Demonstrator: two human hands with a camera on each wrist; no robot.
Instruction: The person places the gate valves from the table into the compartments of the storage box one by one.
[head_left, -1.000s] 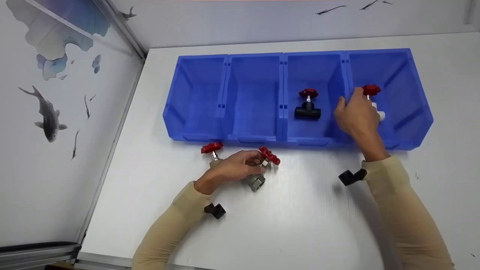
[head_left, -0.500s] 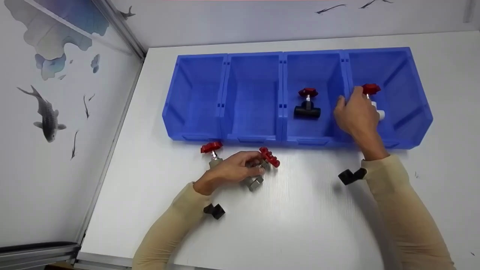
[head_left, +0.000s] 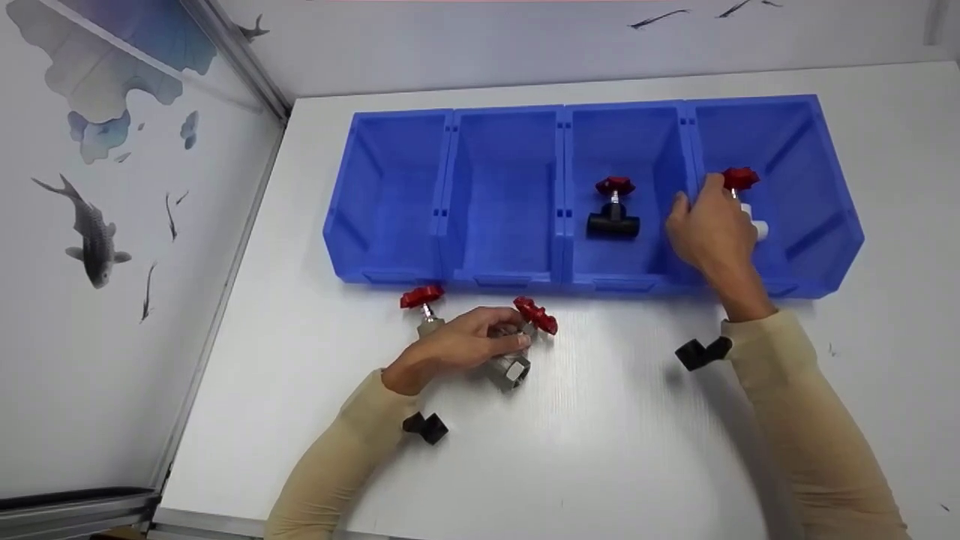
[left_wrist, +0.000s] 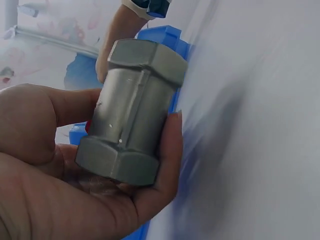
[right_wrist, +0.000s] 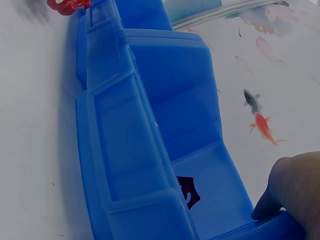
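Observation:
In the head view my left hand (head_left: 469,341) holds a metal valve (head_left: 510,367) with a red handwheel (head_left: 535,315) in front of the bins. The left wrist view shows fingers and thumb around its grey body (left_wrist: 132,110), hexagonal at both ends. A second valve (head_left: 429,324) with a red handwheel stands just behind that hand, partly covered by it. My right hand (head_left: 714,232) grips the divider between the two rightmost blue bins (head_left: 690,150). Beside it, a white valve (head_left: 757,226) with a red handwheel lies in the rightmost bin, partly hidden by the hand.
Four joined bins would be several: a row of blue bins (head_left: 394,195) stands along the back of the white table (head_left: 600,450). A black valve (head_left: 613,223) with a red handwheel lies in the third bin from the left. A printed wall panel (head_left: 150,360) borders the left side.
My left hand has tilted the metal valve back and forth and shifted slightly towards me. The right hand stays on the divider.

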